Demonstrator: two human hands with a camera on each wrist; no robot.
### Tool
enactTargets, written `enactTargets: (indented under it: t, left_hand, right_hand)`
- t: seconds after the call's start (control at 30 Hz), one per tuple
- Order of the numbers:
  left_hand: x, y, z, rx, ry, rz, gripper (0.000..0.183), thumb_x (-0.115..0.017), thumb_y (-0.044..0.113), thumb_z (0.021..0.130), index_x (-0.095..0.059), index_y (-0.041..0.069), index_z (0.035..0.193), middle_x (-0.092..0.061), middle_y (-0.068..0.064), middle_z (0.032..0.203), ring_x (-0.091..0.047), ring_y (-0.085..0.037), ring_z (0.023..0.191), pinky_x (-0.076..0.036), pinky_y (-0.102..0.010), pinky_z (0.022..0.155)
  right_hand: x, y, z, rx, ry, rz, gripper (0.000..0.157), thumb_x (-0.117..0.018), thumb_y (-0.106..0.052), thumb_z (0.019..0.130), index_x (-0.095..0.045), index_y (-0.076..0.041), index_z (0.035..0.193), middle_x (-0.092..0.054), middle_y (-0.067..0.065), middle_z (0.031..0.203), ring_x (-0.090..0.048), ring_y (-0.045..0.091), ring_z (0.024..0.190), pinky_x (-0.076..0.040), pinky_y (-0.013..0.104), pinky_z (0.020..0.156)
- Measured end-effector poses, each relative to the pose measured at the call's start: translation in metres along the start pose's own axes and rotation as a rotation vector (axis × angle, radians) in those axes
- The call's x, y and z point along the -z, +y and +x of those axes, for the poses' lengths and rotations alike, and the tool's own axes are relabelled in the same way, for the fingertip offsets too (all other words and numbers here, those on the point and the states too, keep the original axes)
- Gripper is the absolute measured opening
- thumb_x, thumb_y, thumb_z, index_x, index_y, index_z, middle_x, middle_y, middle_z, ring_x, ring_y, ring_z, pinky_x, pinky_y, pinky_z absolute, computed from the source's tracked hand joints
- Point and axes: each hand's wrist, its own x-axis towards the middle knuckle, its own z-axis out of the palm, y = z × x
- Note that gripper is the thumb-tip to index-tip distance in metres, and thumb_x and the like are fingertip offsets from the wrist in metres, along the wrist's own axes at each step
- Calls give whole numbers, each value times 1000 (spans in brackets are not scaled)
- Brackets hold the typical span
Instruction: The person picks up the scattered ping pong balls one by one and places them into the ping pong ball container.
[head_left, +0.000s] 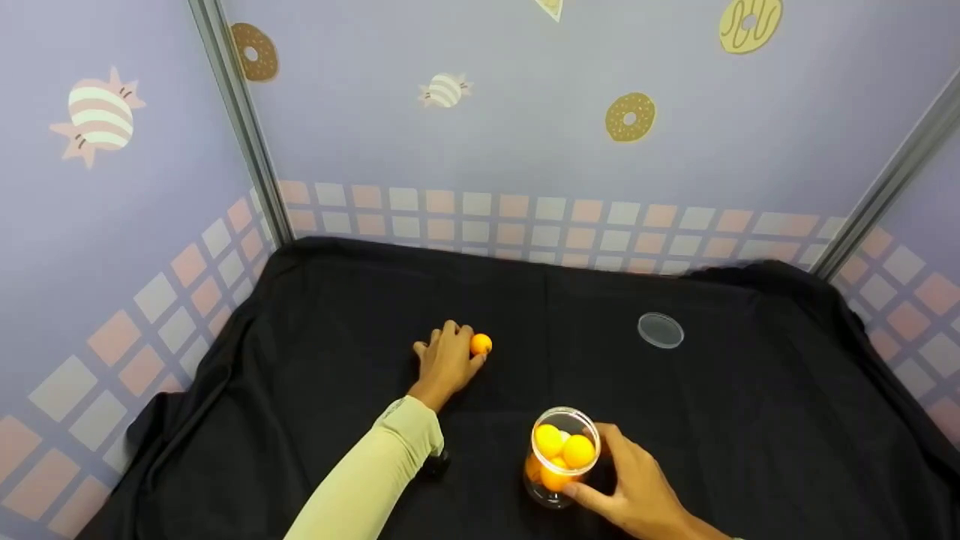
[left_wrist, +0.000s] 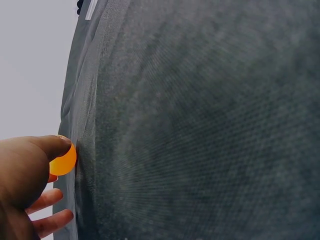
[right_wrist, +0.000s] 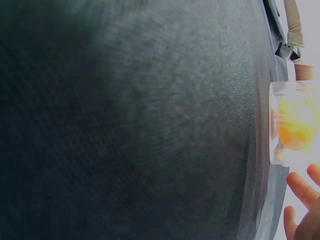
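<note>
My left hand (head_left: 448, 360) reaches out over the black cloth, thumb and forefinger at an orange ping-pong ball (head_left: 481, 344). In the left wrist view the thumb lies over that ball (left_wrist: 64, 161), while the other fingers spread below. Nearer me, my right hand (head_left: 634, 480) holds a clear jar (head_left: 534, 491) by its right side, thumb at the front. Several orange ping-pong balls (head_left: 578, 451) fill the open-topped jar, with a whitish one showing among them. The right wrist view catches the jar (right_wrist: 274, 122) at its edge, with some right fingers (right_wrist: 302, 189) stretched beside it.
A clear round lid (head_left: 661, 331) lies flat on the black cloth (head_left: 720, 420), toward the back right. Patterned walls (head_left: 525, 135) rise behind and on both sides. Cloth folds bunch up along the left edge. A small dark device is by the left wrist.
</note>
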Motion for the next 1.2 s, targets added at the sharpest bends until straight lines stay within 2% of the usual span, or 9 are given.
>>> enactTargets:
  t: [0.2,0.37,0.63,0.87,1.07,1.2]
  left_hand:
    - [2,2,-2,-12,13,-13,42,-69,46,80,-60,18,110,-53,-5,111,-51,-28,98,-35,-55,80]
    - [7,9,-3,-32,27,-21,42,-67,47,80,-60,19,110,-53,-4,111,-52,-27,97,-36,-53,79]
    - [20,30,-9,-127,86,-88,40,-68,48,79,-61,19,106,-54,-1,106,-53,-24,91,-36,-50,77]
    - [42,52,-18,-209,56,-157,42,-66,51,79,-60,23,109,-53,3,108,-54,-21,95,-36,-45,77]
    - [69,68,-35,-360,41,-246,40,-65,52,81,-61,25,110,-53,7,110,-53,-15,93,-36,-39,75]
    - [89,77,-46,-451,29,-259,40,-65,52,80,-61,25,110,-53,8,112,-51,-12,94,-37,-39,78]
  right_hand:
    - [0,-1,0,-17,-10,2,67,-77,-55,66,-53,-26,121,-54,-25,111,-56,-2,96,-50,29,80]
    - [-1,-1,1,-34,-17,-3,66,-76,-56,66,-53,-27,121,-54,-26,111,-56,-2,96,-50,30,80]
    - [-2,0,1,-39,-19,-5,67,-76,-57,66,-53,-26,121,-54,-25,112,-56,-2,96,-50,30,80]
    - [-2,0,1,-27,-20,6,67,-77,-55,66,-53,-25,121,-54,-25,112,-56,-2,97,-50,30,80]
    - [-3,0,2,-8,-16,28,66,-77,-53,67,-52,-24,122,-55,-24,111,-57,-2,96,-51,29,79]
    - [-3,0,1,-10,-25,38,66,-77,-52,68,-52,-24,122,-54,-24,112,-57,-2,97,-50,28,79]
